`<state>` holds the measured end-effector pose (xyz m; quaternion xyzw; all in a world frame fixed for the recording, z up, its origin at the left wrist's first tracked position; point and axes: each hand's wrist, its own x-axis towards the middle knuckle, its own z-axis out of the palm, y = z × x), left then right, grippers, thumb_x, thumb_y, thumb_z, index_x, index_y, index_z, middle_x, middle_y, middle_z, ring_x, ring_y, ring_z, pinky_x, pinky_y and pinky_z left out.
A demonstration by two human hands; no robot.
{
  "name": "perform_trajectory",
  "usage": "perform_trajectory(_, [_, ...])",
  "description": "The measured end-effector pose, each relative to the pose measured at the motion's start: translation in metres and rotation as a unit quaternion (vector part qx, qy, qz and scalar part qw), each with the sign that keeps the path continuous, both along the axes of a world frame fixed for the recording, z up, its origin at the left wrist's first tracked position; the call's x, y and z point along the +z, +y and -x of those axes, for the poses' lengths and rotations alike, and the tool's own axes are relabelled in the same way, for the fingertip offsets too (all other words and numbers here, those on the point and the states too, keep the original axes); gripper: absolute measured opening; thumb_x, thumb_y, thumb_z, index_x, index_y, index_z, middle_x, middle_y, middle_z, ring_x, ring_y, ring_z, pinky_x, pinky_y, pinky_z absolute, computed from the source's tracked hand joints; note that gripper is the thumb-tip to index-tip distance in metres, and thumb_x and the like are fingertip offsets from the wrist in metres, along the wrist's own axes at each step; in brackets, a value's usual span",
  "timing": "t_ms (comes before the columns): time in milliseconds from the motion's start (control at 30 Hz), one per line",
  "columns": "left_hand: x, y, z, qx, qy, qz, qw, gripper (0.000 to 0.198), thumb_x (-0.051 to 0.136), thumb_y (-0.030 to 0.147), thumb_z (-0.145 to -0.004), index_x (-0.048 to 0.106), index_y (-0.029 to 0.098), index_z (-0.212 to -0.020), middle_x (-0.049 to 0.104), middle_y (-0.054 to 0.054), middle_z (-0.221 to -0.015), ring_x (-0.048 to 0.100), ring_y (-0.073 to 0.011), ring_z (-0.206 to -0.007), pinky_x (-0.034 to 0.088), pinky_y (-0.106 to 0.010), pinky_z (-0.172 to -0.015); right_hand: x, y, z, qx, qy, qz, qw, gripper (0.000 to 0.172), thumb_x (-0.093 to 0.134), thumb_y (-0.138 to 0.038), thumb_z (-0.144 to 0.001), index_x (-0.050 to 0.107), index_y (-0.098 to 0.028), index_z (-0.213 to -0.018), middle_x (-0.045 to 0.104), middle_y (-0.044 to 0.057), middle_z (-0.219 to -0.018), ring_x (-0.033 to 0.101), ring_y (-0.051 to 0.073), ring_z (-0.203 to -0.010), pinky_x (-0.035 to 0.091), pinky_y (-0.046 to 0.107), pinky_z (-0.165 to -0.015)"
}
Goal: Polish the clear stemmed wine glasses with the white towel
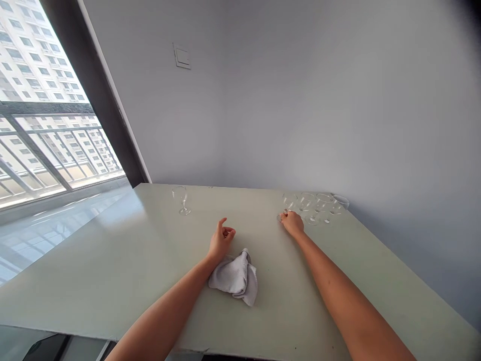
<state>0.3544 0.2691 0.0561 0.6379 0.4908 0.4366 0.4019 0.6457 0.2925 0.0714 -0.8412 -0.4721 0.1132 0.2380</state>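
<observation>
My right hand (292, 222) reaches to the far right of the pale green table (112, 260), its fingers curled around the base of the nearest wine glass (287, 202) in a cluster of several clear glasses (319, 205). My left hand (221, 239) hovers mid-table with its fingers loosely curled and nothing in it. A crumpled grey cloth (236, 277) lies just below its wrist. One lone wine glass (181, 199) stands upright at the far left of the table, apart from both hands.
A grey wall with a light switch (182, 55) runs behind the table. A large window with a dark frame (93, 95) is at the left, with apartment buildings outside. The table's near edge is at the bottom.
</observation>
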Motion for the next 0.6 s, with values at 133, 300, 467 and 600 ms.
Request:
perform_trajectory(133, [0.001, 0.000, 0.001, -0.001, 0.011, 0.010, 1.000, 0.050, 0.052, 0.035, -0.076, 0.036, 0.025, -0.122, 0.064, -0.001, -0.088, 0.053, -0.0127, -0.070, 0.039, -0.028, -0.068, 0.002, -0.002, -0.005, 0.007, -0.001, -0.011, 1.000, 0.025, 0.044, -0.029, -0.079, 0.061, -0.015, -0.090, 0.065, 0.009, -0.079, 0.059, 0.019, -0.074, 0.037, 0.025, -0.060])
perform_trajectory(300, [-0.002, 0.003, 0.000, 0.010, -0.040, 0.024, 0.999, 0.048, 0.052, 0.036, -0.076, 0.037, 0.024, -0.120, 0.063, -0.001, -0.086, 0.054, -0.0113, -0.068, 0.040, -0.026, -0.066, 0.023, -0.037, 0.002, 0.029, -0.006, -0.036, 0.999, 0.030, 0.050, -0.035, -0.076, 0.058, -0.014, -0.096, 0.064, 0.010, -0.081, 0.057, 0.021, -0.074, 0.036, 0.027, -0.060])
perform_trajectory(467, [0.004, 0.004, 0.000, 0.064, -0.143, 0.053, 0.986, 0.042, 0.051, 0.035, -0.076, 0.040, 0.022, -0.115, 0.060, -0.003, -0.088, 0.055, -0.0099, -0.066, 0.043, -0.023, -0.061, 0.051, -0.099, 0.082, 0.233, 0.030, -0.080, 0.969, 0.023, 0.046, -0.037, -0.082, 0.062, -0.020, -0.078, 0.063, 0.002, -0.072, 0.056, 0.016, -0.067, 0.040, 0.026, -0.063])
perform_trajectory(600, [0.014, 0.007, 0.009, 0.161, -0.199, 0.027, 0.966, 0.034, 0.050, 0.031, -0.076, 0.043, 0.021, -0.107, 0.057, -0.002, -0.085, 0.053, -0.0085, -0.063, 0.044, -0.022, -0.060, 0.046, -0.145, 0.158, 0.499, -0.048, -0.116, 0.858, 0.023, 0.053, -0.042, -0.080, 0.061, -0.023, -0.087, 0.062, 0.003, -0.081, 0.054, 0.018, -0.077, 0.042, 0.030, -0.070])
